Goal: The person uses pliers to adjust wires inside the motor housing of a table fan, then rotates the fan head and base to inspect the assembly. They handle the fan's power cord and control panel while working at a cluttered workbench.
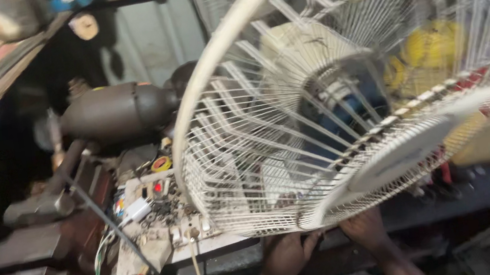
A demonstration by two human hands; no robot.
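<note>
A big white wire fan guard (240, 150) fills the middle of the view, tilted, with a second white guard half (421, 133) and its round centre disc against it. Behind the wires sits a cream and blue fan motor (341, 99). My left hand (286, 255) grips the lower rim of the guard from below. Just to its right, my right hand (364, 229) holds the same lower rim. The picture is blurred by motion.
A dark bench grinder motor (118, 110) stands at the left. Below it lies a dirty tray (160, 211) of screws, small parts and wires. Dark metal blocks (26, 245) sit at the lower left. Yellow objects (435, 46) show behind the guard.
</note>
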